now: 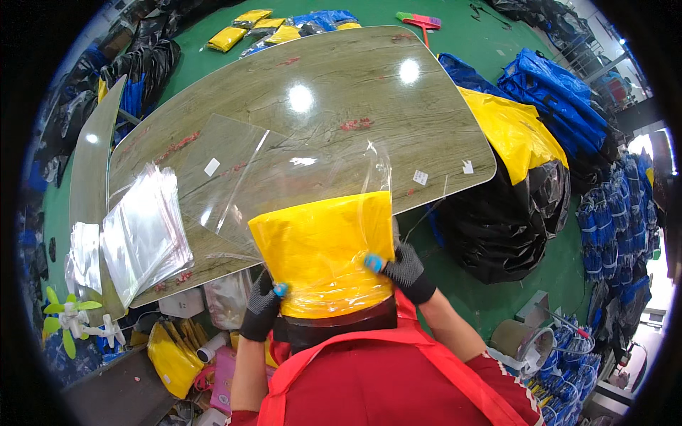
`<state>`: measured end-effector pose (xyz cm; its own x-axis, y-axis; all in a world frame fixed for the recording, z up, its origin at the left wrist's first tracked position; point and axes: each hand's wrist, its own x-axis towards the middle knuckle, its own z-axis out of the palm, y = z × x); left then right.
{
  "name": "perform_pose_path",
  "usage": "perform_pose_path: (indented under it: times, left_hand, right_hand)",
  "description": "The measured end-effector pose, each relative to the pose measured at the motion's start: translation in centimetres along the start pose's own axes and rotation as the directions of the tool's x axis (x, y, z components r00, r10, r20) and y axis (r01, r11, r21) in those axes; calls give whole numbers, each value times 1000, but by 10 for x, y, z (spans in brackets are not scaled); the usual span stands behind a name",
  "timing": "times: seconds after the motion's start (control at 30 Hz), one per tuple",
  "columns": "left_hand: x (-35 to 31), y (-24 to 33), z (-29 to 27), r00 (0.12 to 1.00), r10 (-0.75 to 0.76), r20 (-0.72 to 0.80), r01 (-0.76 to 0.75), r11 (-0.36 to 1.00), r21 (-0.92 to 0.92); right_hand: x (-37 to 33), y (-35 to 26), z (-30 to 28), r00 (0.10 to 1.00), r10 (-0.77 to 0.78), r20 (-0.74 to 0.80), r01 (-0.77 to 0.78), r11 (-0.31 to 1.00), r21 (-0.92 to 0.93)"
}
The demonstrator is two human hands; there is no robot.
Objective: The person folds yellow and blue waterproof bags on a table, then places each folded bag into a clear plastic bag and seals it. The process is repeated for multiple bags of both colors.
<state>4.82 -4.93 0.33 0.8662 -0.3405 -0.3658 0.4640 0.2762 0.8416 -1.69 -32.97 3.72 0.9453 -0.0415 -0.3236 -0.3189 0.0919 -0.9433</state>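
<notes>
A folded yellow sheet-like piece [323, 248] with a black lower edge lies flat in front of me at the table's near edge. Clear plastic film of a bag [312, 174] covers it and reaches past it onto the tabletop. My left hand [263, 305], in a dark dotted glove with a blue thumb tip, grips its lower left side. On the right side my right hand [408, 272], gloved alike, pinches it with the blue thumb on top; the fingers beneath are hidden. Another clear bag [227, 167] lies flat to the left on the table.
The wood-patterned table [341, 99] carries a stack of clear bags [145, 234] at its left. A small green-bladed fan [71, 316] stands lower left. Large black and yellow bundles [508, 213] stand at the right. Yellow packets [227, 39] and a broom [420, 21] lie on the floor beyond.
</notes>
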Motion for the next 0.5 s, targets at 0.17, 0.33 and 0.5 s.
perform_pose_path:
  times: [0.17, 0.33, 0.5]
  left_hand:
    - [-7, 1, 0, 997, 18, 74, -24, 996, 83]
    - [3, 7, -11, 992, -114, 57, 97, 966, 238]
    - [10, -4, -12, 996, -19, 93, 15, 999, 40]
  right_hand:
    - [-6, 3, 2, 985, 156, 73, -161, 984, 72]
    - [-3, 0, 8, 999, 41, -1, -41, 997, -72]
    - [-7, 6, 8, 999, 30, -16, -27, 986, 163]
